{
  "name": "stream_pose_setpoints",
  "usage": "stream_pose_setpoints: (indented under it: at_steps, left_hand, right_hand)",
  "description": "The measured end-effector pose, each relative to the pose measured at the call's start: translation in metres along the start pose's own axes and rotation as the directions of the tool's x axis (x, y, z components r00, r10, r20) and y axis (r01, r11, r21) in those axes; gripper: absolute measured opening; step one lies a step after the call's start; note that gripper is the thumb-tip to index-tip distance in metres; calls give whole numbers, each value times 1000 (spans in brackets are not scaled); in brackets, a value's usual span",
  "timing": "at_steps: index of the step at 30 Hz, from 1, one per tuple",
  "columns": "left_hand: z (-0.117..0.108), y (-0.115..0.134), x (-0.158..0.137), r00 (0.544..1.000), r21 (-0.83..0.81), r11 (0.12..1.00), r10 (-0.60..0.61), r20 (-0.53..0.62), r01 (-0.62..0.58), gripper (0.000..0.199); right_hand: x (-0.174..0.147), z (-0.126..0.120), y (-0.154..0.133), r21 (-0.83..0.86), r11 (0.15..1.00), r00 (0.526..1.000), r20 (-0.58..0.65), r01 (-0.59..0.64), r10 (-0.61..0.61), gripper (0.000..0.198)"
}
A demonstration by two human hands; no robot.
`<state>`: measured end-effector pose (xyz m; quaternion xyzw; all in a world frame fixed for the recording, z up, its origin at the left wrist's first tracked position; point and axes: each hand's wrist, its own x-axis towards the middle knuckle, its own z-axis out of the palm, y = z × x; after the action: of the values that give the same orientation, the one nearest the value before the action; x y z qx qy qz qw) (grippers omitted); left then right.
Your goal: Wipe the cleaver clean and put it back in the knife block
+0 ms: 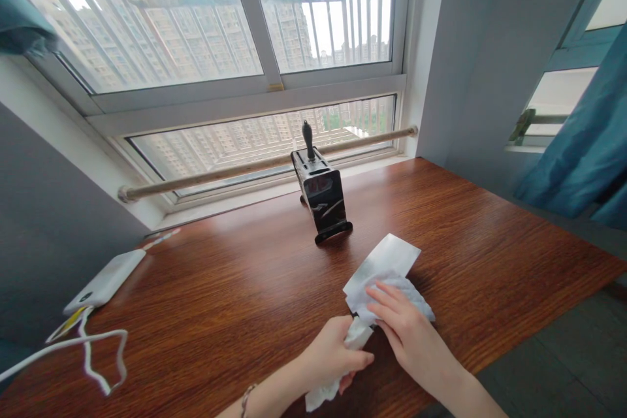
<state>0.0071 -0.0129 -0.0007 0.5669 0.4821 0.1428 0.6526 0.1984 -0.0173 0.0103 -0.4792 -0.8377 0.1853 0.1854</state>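
A cleaver with a broad, shiny rectangular blade (392, 251) is held low over the front right of the table, its blade pointing away from me. My left hand (334, 351) is closed around its handle, which is wrapped in a white tissue (360, 334); the tissue's loose end hangs below my fist. My right hand (404, 319) presses a folded whitish cloth (411, 290) over the near part of the blade, fingers close together on top. The cloth hides that part of the blade, and the handle is mostly covered.
A black knife block (326, 199) with one dark knife handle (307, 137) sticking up stands near the window. At the left lies a white power bank (105, 281) with a white cable (88, 339). The wooden table's (220, 287) right edge slopes down past my right arm.
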Motion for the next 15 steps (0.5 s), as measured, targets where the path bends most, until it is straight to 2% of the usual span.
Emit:
stream_pose_setpoints:
  at_steps: [5,10,12,15]
  left_hand:
    - [1,-3,1,1000,12,1000,-9,-7,10,11]
    - [1,-1,0,1000,20,1000,1,17,-2,8]
    - [0,1,-1,1000,15,1000,5,29,-5,13]
    - [-1,2,-3,999,10,1000,16,51,-16,17]
  right_hand:
    - [-6,0,-7,16,999,999,23,40,-40,43]
    - [-8,-10,3,81,995,997,46,54,-58,40]
    - [-9,-12,11,102,994,999,16,36,-38,37]
    - [-8,-14,31,99,995,994,-104,-14,24,36]
